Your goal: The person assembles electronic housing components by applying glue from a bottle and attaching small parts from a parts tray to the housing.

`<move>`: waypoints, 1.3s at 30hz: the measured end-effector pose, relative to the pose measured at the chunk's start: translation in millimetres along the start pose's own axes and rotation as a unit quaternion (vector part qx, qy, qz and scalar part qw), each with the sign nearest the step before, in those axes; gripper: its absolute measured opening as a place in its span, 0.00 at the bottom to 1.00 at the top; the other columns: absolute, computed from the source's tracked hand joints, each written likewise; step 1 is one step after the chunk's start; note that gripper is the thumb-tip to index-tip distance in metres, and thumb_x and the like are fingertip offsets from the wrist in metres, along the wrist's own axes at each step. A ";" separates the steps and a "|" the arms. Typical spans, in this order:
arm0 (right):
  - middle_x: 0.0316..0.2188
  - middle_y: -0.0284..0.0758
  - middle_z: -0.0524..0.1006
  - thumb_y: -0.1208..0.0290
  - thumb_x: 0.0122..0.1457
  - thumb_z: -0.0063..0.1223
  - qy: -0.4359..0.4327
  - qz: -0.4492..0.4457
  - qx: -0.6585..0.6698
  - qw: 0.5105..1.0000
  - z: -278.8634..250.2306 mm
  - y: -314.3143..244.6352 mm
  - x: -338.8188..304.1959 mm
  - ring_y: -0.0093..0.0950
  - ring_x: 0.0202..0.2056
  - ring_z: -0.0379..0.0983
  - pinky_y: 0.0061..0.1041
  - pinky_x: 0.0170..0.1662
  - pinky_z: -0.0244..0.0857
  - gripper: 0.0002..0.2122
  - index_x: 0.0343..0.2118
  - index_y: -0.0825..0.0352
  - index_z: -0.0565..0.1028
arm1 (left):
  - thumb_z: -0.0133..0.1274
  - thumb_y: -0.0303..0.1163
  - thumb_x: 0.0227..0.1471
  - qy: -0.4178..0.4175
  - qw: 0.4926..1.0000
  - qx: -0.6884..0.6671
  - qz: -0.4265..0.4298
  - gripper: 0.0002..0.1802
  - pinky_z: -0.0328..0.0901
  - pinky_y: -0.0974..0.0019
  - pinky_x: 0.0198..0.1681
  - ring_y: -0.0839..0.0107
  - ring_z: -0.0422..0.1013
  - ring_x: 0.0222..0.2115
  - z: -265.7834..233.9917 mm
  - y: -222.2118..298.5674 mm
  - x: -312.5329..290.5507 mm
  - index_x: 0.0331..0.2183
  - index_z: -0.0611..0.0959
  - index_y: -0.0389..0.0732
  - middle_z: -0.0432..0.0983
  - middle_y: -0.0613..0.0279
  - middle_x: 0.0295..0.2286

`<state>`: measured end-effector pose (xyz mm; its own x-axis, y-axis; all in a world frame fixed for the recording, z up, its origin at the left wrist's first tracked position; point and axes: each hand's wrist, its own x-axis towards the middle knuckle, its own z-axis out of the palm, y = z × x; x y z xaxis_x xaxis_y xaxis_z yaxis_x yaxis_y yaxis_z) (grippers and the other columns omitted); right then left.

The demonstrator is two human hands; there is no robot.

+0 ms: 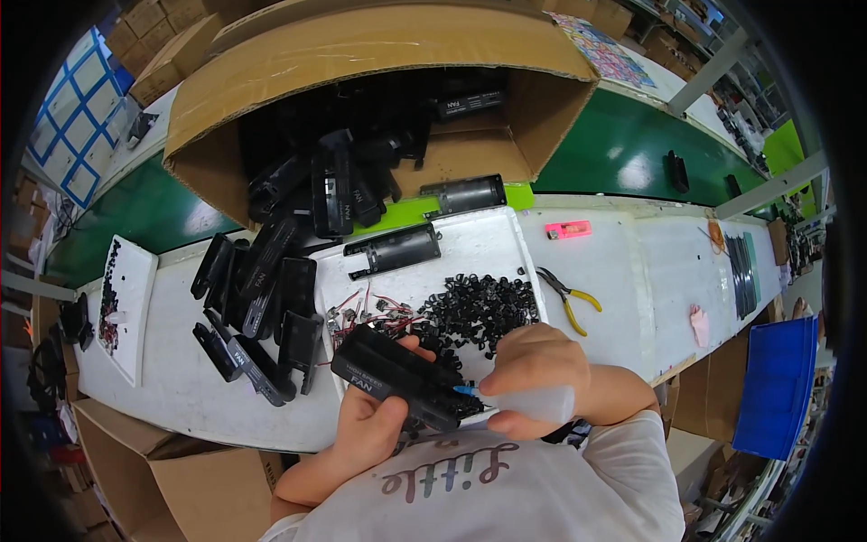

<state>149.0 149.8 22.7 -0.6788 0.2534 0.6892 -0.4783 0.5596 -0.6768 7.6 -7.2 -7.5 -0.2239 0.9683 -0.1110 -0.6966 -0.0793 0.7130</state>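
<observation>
The left hand grips a black shell, held tilted over the near edge of a white tray; some fingers are hidden behind it. The right hand is closed around a translucent bottle, its blue tip at the shell's right end; whether they touch is unclear. Both hide much of the tray's near rim. Small black parts and wires crowd the tray, individually hard to make out. Shells hem in the left; rightward, beyond the pliers, the pale surface offers more room. Behind, a carton has a dark interior, beside a green strip.
</observation>
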 end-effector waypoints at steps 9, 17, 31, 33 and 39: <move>0.18 0.32 0.72 0.72 0.38 0.64 -0.012 -0.010 -0.012 1.000 4.2 -2.0 -0.6 0.27 0.12 0.63 0.22 0.15 0.55 0.12 0.26 0.69 0.74 | 0.56 0.43 0.46 -0.008 1.000 0.026 0.009 0.41 0.56 0.63 0.52 0.66 0.61 0.49 -0.6 0.4 -2.1 0.54 0.57 0.33 0.61 0.52 0.49; 0.19 0.31 0.71 0.72 0.37 0.65 -0.006 -0.020 -0.040 0.999 6.6 -2.9 -1.1 0.27 0.13 0.64 0.22 0.16 0.56 0.12 0.25 0.68 0.74 | 0.57 0.43 0.46 -0.006 0.999 0.026 0.020 0.41 0.56 0.63 0.52 0.66 0.61 0.49 1.1 -0.5 -2.6 0.54 0.57 0.33 0.60 0.52 0.50; 0.21 0.43 0.72 0.74 0.43 0.57 -0.026 0.216 -0.514 0.830 -42.0 3.7 22.3 0.39 0.23 0.70 0.33 0.28 0.64 0.11 0.27 0.68 0.67 | 0.61 0.37 0.41 0.074 0.960 0.194 0.188 0.37 0.63 0.65 0.43 0.65 0.67 0.37 -30.4 -7.0 -3.5 0.50 0.61 0.36 0.61 0.53 0.47; 0.22 0.43 0.71 0.76 0.44 0.54 -0.074 0.238 -0.568 0.785 -56.0 24.0 6.7 0.39 0.26 0.70 0.33 0.30 0.63 0.09 0.28 0.68 0.67 | 0.62 0.33 0.40 0.110 0.985 0.045 0.126 0.39 0.65 0.65 0.35 0.64 0.69 0.33 -17.7 6.0 -4.3 0.51 0.60 0.38 0.64 0.53 0.44; 0.29 0.41 0.71 0.83 0.41 0.47 -0.182 0.318 -0.588 0.721 -54.6 43.9 -2.6 0.41 0.32 0.67 0.33 0.38 0.61 0.14 0.36 0.68 0.69 | 0.64 0.32 0.35 0.086 0.984 0.016 0.153 0.47 0.66 0.61 0.38 0.57 0.69 0.38 -20.8 15.2 -3.2 0.55 0.55 0.43 0.65 0.52 0.45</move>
<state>160.2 216.8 5.3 -0.7561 0.6497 0.0786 0.6522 0.7580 0.0083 -16.5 -16.5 -10.7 -0.5343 0.8453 -0.0003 -0.5564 -0.3514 0.7530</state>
